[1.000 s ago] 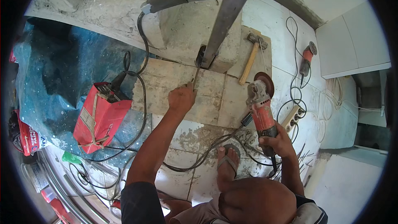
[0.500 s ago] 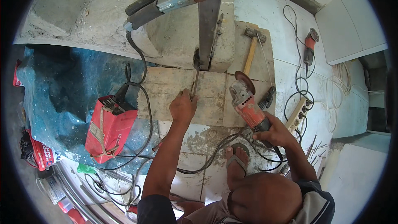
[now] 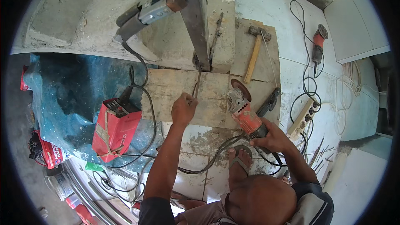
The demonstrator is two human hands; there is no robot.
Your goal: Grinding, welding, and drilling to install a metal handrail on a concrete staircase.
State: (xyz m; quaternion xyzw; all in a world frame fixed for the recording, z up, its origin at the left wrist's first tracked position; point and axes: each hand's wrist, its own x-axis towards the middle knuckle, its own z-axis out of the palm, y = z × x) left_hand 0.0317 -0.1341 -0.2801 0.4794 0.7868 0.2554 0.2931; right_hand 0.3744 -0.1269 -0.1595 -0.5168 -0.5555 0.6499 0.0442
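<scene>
Since approx. 1 s ago: left hand (image 3: 184, 109) has held at the thin metal rod (image 3: 196, 84), while right hand (image 3: 270, 137) has brought the red angle grinder (image 3: 245, 112) in from the right, disc end now closer to the rod. Judgement: tool is being positioned for work on the rod; no contact between disc and rod visible yet.

Grip state, L: fingers closed on the lower end of the rod, pinch-type hold. Grip state, R: fingers wrapped round the grinder's rear handle, closed.

Rod: thin, dark, approx. upright in the view, running from the L hand up to the foot of the steel post (image 3: 192, 16), where it meets the base. Appears rusty; fine detail too small to tell. Grinder: red body, grey gear head, round disc guard at the far end, black cable (image 3: 208, 162) trailing back past the sandalled foot (image 3: 239, 160).

Surroundings: rod and hand lie over a worn wooden board (image 3: 175, 87) on the tiled floor (image 3: 291, 71). Hammer (image 3: 255, 52) on a second board to the R. Red welding unit (image 3: 115, 128) to the L. Power strip (image 3: 303, 117) and second grinder (image 3: 318, 43) further R.
</scene>
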